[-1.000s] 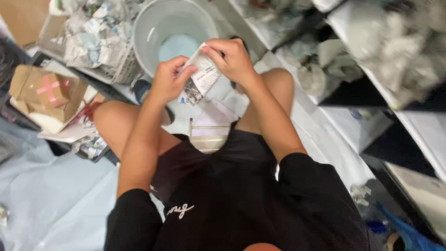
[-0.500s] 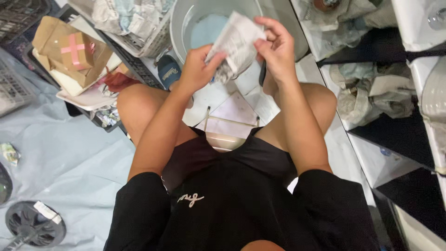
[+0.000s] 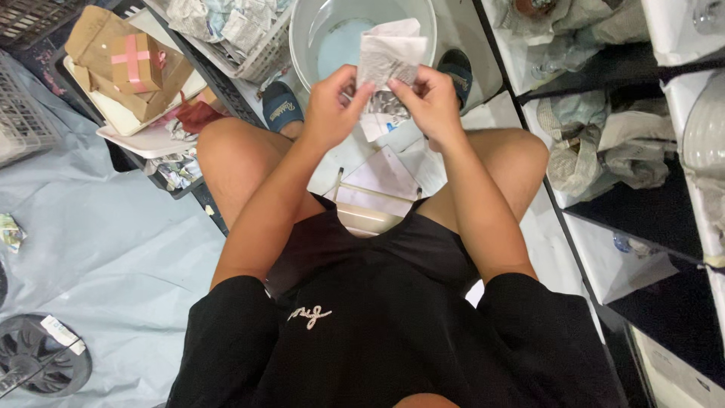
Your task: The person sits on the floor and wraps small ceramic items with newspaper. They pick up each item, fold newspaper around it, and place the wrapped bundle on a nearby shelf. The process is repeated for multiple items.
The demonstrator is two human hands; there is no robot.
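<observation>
I sit on a low stool with my knees apart. Both hands are raised in front of me over a large pale round bucket. My left hand and my right hand pinch a crumpled sheet of printed paper between them, wrapped about something small that stays hidden inside. The paper's top edge stands up over the bucket's opening. Blue slippers are on my feet, either side of the bucket.
A white basket of crumpled paper sits at the top left. Beside it a tray holds a cardboard box with pink tape. Dark shelves with paper-wrapped items run along the right. A pale sheet covers the floor, with a fan at the bottom left.
The view has shifted, so the bucket and hands sit further right in frame. My hands have turned the paper bundle more upright and drawn closer together on it.
</observation>
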